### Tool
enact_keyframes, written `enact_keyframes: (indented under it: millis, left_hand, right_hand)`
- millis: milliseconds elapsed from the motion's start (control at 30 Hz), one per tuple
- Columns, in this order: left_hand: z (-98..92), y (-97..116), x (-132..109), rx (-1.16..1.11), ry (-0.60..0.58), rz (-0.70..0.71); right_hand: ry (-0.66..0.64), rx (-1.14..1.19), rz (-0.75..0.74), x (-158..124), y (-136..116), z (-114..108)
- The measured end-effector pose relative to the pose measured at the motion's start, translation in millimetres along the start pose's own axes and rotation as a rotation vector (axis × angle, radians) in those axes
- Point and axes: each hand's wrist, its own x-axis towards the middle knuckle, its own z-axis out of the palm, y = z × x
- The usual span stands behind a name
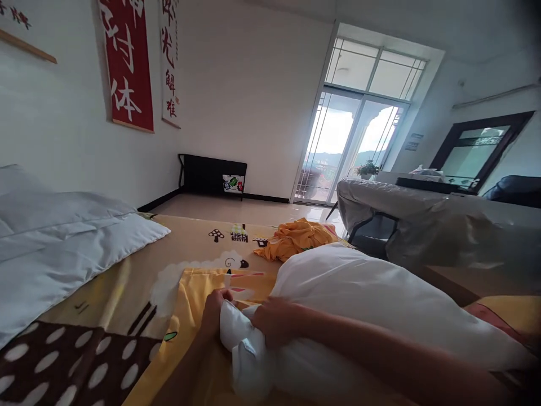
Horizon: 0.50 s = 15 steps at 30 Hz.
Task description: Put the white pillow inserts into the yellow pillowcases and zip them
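A puffy white quilt (pixel 359 287) spreads across the right half of the bed, and its bunched end lies in front of me. Under that end is a yellow printed fabric cover (pixel 190 299). My left hand (pixel 216 310) has its fingers closed at the quilt's corner, close to the cover's far edge. Just to the right, my right hand (pixel 276 321) is closed on the bunched quilt, slightly blurred. The fingertips of both hands are partly hidden by the white fabric.
White pillows (pixel 76 231) lie at the left on a patterned bedsheet (pixel 186 231). A crumpled orange cloth (pixel 302 237) rests near the far edge. Beyond it stand a plastic-covered table (pixel 406 208), a dark chair (pixel 374 231) and a low black stand (pixel 203 175) by the wall.
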Motion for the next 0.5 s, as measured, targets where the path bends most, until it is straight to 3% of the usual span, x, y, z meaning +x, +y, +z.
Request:
enact_keyframes:
  millis: [167,267,367,500]
  left_hand:
    - [1.4,22,-4,-0.006,0.079,-0.03]
    - [-1.3,43,-14,0.09,0.133,-0.007]
    - [-2.9,60,-27,0.185,0.126,0.058]
    - [-3.7,74,-40,0.308,0.073,0.12]
  right_hand:
    - [-0.206,0.001,-0.01,31,-1,-4]
    - [-0.263,0.017,-0.017,49,2,-4]
    - [-0.249,0.018,0.01,53,3,-2]
    - [-0.125,0.02,0.093,35,3,6]
